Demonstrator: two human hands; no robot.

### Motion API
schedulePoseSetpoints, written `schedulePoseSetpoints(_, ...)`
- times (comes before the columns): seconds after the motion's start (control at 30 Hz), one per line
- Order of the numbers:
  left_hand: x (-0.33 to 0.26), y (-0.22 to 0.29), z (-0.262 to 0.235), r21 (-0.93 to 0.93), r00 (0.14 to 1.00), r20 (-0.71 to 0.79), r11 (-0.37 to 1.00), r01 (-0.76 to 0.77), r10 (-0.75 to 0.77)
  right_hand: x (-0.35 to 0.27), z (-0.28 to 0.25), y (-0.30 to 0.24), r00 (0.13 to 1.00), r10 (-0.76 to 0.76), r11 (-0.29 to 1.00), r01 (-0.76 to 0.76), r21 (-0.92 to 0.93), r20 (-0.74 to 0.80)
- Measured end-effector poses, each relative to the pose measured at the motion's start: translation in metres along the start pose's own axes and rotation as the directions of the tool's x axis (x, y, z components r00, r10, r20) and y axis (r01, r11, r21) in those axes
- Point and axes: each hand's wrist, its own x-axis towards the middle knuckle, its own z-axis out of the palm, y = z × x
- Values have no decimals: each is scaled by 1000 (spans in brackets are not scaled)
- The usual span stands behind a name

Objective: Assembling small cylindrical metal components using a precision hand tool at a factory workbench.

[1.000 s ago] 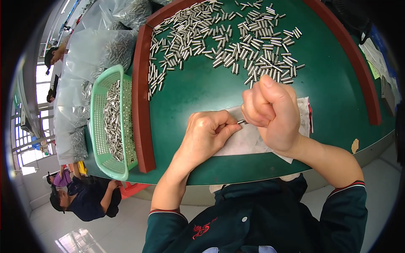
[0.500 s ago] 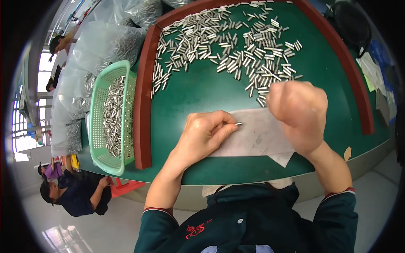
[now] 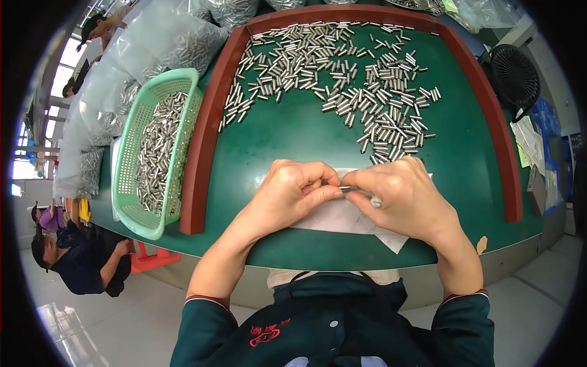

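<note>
A small metal pin lies between the fingertips of both hands. My left hand pinches its left end with thumb and forefinger. My right hand is closed at the other end, its thumb and forefinger meeting the pin. A small whitish tip pokes out among the right fingers; what it belongs to is hidden. Below both hands a stained pale cloth lies flat on the green tabletop. Many loose metal pins are scattered beyond the hands.
Dark red rails border the work surface on three sides. Left of them stands a green plastic basket filled with pins, beside clear bags of metal parts. A black fan is at the far right. Other people work at the left.
My right hand has come down and left from above the cloth to meet the pin at my left fingertips. My left hand keeps its pinch. The whole view has shifted slightly.
</note>
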Motion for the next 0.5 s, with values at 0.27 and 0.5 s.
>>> schedulePoseSetpoints(0.27, 2, -3, 5, 62, 986, -23, 985, -163, 165, -1, 2, 4, 999, -50, 999, 50, 10, -3)
schedulePoseSetpoints(0.5, 2, -6, 8, 81, 973, -91, 975, -205, 212, -1, -9, 4, 996, 56, 998, -57, -18, -71)
